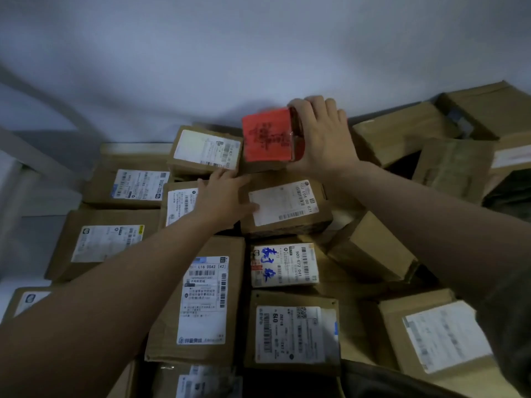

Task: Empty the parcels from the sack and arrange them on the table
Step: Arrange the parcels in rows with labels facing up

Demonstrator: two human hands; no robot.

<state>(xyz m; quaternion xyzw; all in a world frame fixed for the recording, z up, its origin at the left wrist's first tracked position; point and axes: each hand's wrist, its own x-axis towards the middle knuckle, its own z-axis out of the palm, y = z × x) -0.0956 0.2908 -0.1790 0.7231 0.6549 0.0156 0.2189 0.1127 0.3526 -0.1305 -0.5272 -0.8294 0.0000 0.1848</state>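
Fingers (221,179) of the left hand (227,196) lie spread and flat on a brown parcel (287,208) in the back row, holding nothing. To the right, the right hand (321,136) wraps its fingers around a red-labelled parcel (267,136), setting it against the far edge of the surface, by the wall (258,53). It looks light, stiff cardboard, best held by opposite sides. Roughly fifteen cardboard parcels show; one is red-labelled. No sack is in view.
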